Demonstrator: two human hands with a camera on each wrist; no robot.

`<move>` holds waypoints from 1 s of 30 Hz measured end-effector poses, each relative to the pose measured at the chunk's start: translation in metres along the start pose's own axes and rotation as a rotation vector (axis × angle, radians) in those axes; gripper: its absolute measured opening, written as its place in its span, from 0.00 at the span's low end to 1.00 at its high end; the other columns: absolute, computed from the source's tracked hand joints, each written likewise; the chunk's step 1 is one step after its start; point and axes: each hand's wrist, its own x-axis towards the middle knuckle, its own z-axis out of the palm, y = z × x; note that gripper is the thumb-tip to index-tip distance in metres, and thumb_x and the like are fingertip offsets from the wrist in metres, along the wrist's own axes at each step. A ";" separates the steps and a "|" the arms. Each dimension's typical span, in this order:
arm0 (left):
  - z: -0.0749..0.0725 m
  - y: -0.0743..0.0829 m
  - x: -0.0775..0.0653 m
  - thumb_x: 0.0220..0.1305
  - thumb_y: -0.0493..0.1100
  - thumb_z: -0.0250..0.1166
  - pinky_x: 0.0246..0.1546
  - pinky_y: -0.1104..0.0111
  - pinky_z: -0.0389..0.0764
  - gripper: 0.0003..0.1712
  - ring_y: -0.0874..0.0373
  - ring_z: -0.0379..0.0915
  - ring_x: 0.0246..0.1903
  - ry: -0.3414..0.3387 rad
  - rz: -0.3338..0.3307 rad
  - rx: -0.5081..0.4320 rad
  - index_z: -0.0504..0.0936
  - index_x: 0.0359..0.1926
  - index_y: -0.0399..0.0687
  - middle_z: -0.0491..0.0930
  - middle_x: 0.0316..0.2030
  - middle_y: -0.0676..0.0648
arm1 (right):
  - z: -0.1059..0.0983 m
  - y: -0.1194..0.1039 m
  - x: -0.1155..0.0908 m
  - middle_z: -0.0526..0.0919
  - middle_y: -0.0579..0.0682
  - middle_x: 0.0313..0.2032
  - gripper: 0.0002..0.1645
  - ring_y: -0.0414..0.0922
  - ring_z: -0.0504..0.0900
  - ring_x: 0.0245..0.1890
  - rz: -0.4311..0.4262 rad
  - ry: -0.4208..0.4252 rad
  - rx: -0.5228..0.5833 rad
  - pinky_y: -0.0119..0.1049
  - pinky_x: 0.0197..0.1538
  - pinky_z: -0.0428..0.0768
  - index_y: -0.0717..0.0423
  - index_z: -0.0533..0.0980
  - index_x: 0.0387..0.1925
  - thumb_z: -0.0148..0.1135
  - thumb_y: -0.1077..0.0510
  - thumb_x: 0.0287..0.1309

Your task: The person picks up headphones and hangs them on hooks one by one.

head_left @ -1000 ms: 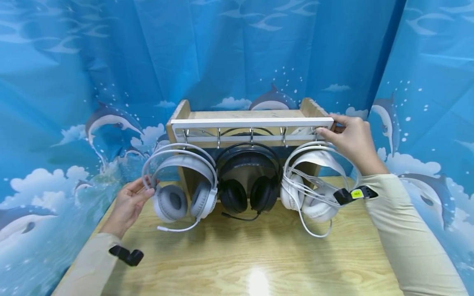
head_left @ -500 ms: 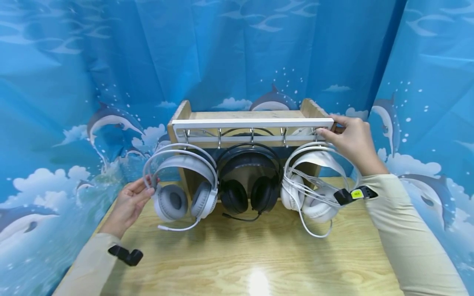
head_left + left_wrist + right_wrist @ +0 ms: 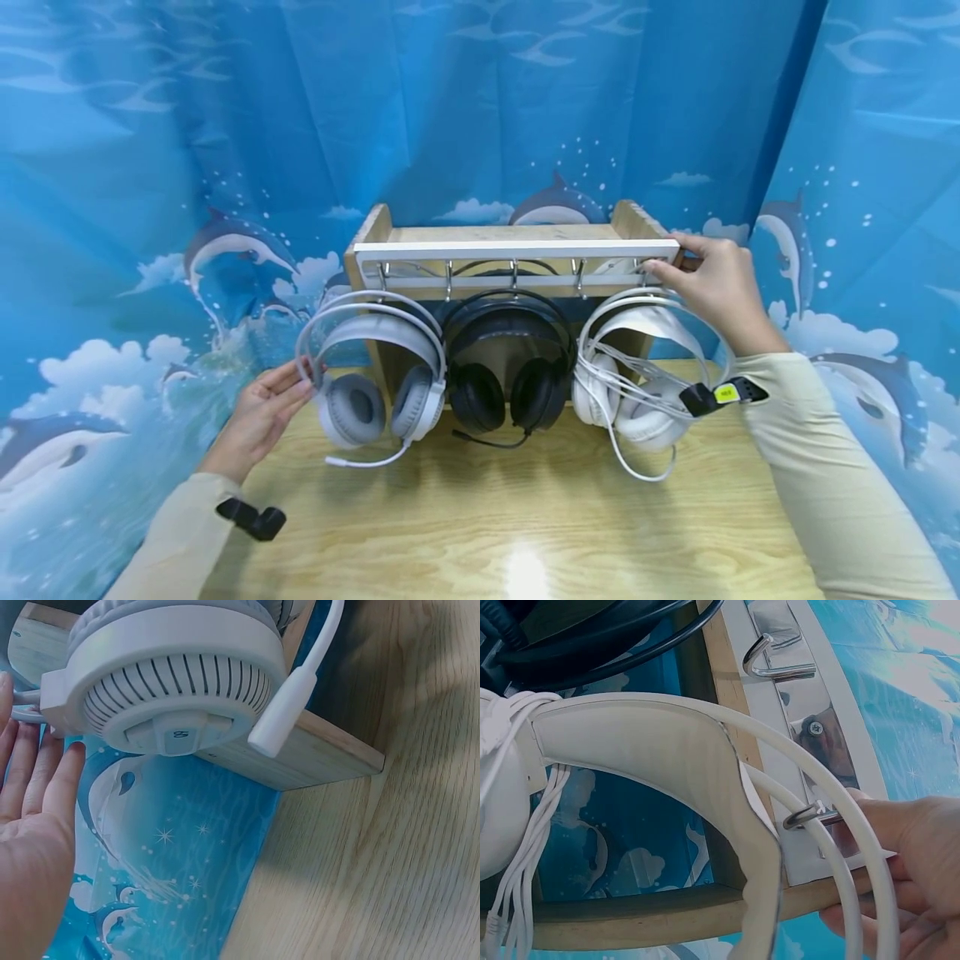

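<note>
A white headset with grey ear cushions (image 3: 352,410) hangs at the left end of a wooden rack (image 3: 517,248). My left hand (image 3: 262,412) pinches its headband at the left side, thumb in front and fingers behind. In the left wrist view, the headset's slotted ear cup (image 3: 180,690) lies just beyond that hand's fingertips. At the rack's right end, my right hand (image 3: 720,283) grips the corner, thumb on the white front rail. Beside it in the right wrist view, a white headset (image 3: 637,735) hangs over a metal hook (image 3: 810,816), its cable bundled.
A black headset (image 3: 506,350) hangs in the middle of the rack. Another bare metal hook (image 3: 780,664) juts from the rail. The rack stands on a wood-grain table (image 3: 450,517), with a blue dolphin-print curtain (image 3: 480,108) behind and at both sides.
</note>
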 end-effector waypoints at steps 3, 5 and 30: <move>0.000 0.001 0.000 0.66 0.24 0.52 0.48 0.73 0.76 0.23 0.62 0.80 0.47 0.022 -0.008 0.019 0.84 0.49 0.52 0.84 0.46 0.51 | 0.000 0.001 0.000 0.83 0.67 0.41 0.38 0.58 0.84 0.39 0.000 0.004 0.001 0.29 0.20 0.70 0.64 0.68 0.64 0.64 0.45 0.59; 0.000 0.002 -0.001 0.67 0.24 0.52 0.48 0.72 0.77 0.23 0.62 0.80 0.46 0.029 -0.014 0.025 0.84 0.49 0.52 0.84 0.45 0.52 | 0.001 0.002 0.001 0.83 0.68 0.42 0.39 0.59 0.83 0.40 0.000 0.004 0.004 0.27 0.21 0.70 0.64 0.68 0.64 0.65 0.45 0.59; -0.014 0.039 -0.006 0.68 0.49 0.60 0.43 0.77 0.77 0.26 0.75 0.77 0.43 0.144 -0.174 0.692 0.73 0.63 0.44 0.82 0.45 0.64 | -0.017 0.020 -0.006 0.77 0.64 0.56 0.38 0.60 0.78 0.53 -0.027 -0.123 0.029 0.28 0.40 0.79 0.60 0.68 0.66 0.58 0.40 0.63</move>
